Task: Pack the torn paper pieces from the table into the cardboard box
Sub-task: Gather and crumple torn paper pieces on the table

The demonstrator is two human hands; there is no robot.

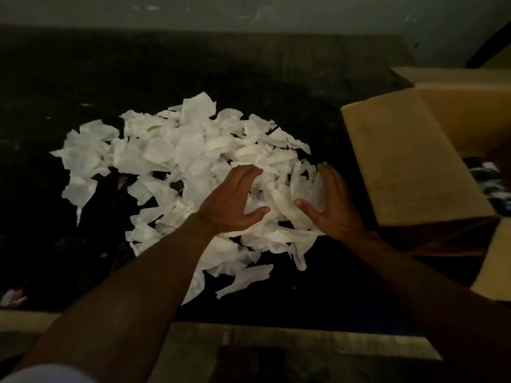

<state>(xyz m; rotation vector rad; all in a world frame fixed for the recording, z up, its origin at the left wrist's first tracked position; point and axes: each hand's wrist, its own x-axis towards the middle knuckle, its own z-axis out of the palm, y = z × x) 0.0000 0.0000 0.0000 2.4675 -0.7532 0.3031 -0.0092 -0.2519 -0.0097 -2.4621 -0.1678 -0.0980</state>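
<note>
- Bare forearms reach up from the bottom edge, and a pale blur (47, 377) in the bottom left corner is too soft to name.
- Left grip (235, 200) rests on the near right part of the heap. Its fingers are loosely spread and its thumb is apart, clamped on nothing.
- Right grip (331, 203) stands on its edge at the heap's right margin, palm towards the left one. Its fingers are straight and its thumb is out, and its fingertips are partly lost against the white paper.
- Torn paper pieces (171, 150) lie in a wide white heap on the dark counter (193, 64), with a bunch of them caught between the two palms.
- Cardboard box (409, 161) sits right of the heap, near the right grip, with one flap leaning towards the paper. The frame's right edge cuts it off.
- Inside the box, dark and pale patches (486, 183) show, too dim to make out.
- Dim light hides the counter's surface, and a small pale object (11, 297) at the left edge is unclear.
</note>
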